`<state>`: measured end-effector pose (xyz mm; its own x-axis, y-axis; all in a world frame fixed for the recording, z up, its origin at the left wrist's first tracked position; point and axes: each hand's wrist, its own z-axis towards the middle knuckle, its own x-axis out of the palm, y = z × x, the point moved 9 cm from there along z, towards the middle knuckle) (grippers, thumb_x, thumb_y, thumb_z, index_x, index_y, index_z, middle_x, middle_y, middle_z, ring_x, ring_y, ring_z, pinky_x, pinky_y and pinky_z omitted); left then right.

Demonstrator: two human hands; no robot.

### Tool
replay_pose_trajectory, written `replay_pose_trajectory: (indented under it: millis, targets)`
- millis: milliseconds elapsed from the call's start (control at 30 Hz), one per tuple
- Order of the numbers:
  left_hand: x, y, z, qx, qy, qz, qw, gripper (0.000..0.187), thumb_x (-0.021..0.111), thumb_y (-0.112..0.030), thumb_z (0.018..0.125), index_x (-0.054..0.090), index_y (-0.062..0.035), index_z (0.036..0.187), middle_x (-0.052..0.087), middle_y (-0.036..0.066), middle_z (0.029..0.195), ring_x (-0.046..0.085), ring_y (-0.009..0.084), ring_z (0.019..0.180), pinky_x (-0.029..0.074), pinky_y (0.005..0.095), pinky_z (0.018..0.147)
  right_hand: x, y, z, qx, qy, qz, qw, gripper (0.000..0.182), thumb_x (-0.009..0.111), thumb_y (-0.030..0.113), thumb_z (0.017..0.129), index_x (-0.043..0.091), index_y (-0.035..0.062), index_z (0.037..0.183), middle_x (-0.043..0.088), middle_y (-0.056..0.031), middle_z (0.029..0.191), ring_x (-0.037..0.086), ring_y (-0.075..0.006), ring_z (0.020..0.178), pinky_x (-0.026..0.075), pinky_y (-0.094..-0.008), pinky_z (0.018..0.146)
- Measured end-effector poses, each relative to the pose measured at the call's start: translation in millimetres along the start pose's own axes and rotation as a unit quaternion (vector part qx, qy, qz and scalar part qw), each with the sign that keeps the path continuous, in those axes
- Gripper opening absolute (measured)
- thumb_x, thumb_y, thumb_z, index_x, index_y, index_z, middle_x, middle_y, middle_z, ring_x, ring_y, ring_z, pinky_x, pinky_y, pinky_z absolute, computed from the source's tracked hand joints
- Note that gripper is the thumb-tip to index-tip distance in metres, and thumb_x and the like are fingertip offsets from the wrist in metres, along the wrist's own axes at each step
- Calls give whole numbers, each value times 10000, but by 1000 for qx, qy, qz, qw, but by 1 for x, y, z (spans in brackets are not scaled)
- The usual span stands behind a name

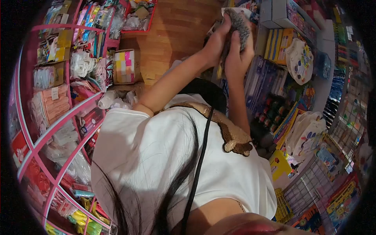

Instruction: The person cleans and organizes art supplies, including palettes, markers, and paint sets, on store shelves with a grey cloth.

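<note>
Both of my hands are raised together at the top of the view, right of centre. Between them is a grey, speckled, fuzzy-looking bundle [241, 30], whose exact kind I cannot make out. A white piece with dark marks [243, 11] shows at its upper end. My left hand [215, 44] is closed against its left side, thumb pointing up along it. My right hand [242, 58] wraps its lower right side, the thumb laid on the front. Most of the fingers are hidden behind the bundle.
Pink-framed shelves [62, 172] crowded with packaged goods stand on the left. A cardboard box [124, 66] and a red crate [150, 19] sit on the wooden floor [176, 27]. Shelves on the right hold yellow boxes [276, 43] and palette-shaped packs [299, 60].
</note>
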<state>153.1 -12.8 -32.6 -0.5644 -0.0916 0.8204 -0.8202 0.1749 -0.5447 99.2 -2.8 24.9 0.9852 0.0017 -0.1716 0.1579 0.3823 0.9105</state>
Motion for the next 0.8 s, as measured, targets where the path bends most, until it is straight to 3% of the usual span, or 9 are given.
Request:
replay_pose_trajectory:
  millis: [167,267,367,433,567,600,667,733,800]
  targets:
    - [-21,-52,1,54,1,56,997,539,315,-529,910,514,-59,1086,562,45,866,537,128,739,456,286,687,26,14,-37,-10,62,21,998,385,444,42,873,429,-21,1252,460,-186,1276,419,-265,1205,292,-345,1001]
    - [-21,-41,-14,-67,-6,53,996,540,271,-490,935,478,-62,1190,591,40,1000,545,138,912,422,294,850,36,-3,-36,-4,40,27,999,391,437,62,886,405,-27,1266,453,-162,1286,404,-251,1211,277,-341,1011]
    - [-4,-48,-30,37,11,63,997,551,310,-484,933,425,-41,1240,476,70,1187,419,164,1137,295,301,988,39,-16,14,64,45,70,994,385,403,105,921,394,-13,1288,486,-128,1239,442,-197,1146,312,-308,973]
    - [3,-58,-44,65,2,79,995,694,282,-514,926,157,-16,1394,186,98,1433,142,174,1329,119,299,1078,55,2,27,87,70,104,988,388,406,110,925,391,-9,1294,484,-113,1242,446,-176,1127,315,-291,962]
    - [-20,-107,-26,118,-64,59,989,590,292,-492,933,374,-19,1276,455,88,1228,418,174,1141,308,303,987,88,34,11,60,114,140,982,403,418,112,923,382,-11,1305,434,-124,1303,419,-194,1174,296,-299,982]
    - [-17,-119,-22,132,3,14,991,535,329,-462,929,417,-24,1224,481,80,1157,450,164,1070,336,294,924,94,56,9,-79,146,99,981,409,423,104,917,378,-16,1306,362,-149,1364,338,-231,1260,253,-321,1020]
    - [-10,-139,-17,148,223,-113,957,407,436,-393,908,510,-34,1085,544,68,957,529,151,882,408,273,744,103,60,-4,-57,156,130,978,408,421,95,914,379,-18,1304,330,-160,1383,282,-249,1294,220,-334,1039]
    - [-30,-128,-19,62,-54,-76,994,481,281,-522,925,454,-73,906,452,18,678,447,114,607,420,244,610,103,57,-9,-59,153,102,981,412,413,90,912,374,-17,1308,303,-162,1400,257,-250,1309,201,-341,1049]
    - [-17,-133,-30,160,-36,27,986,485,285,-467,945,474,-46,1094,533,51,975,498,141,919,385,267,847,99,49,5,-42,126,105,986,410,404,98,913,378,-15,1307,286,-161,1409,270,-239,1300,207,-334,1045]
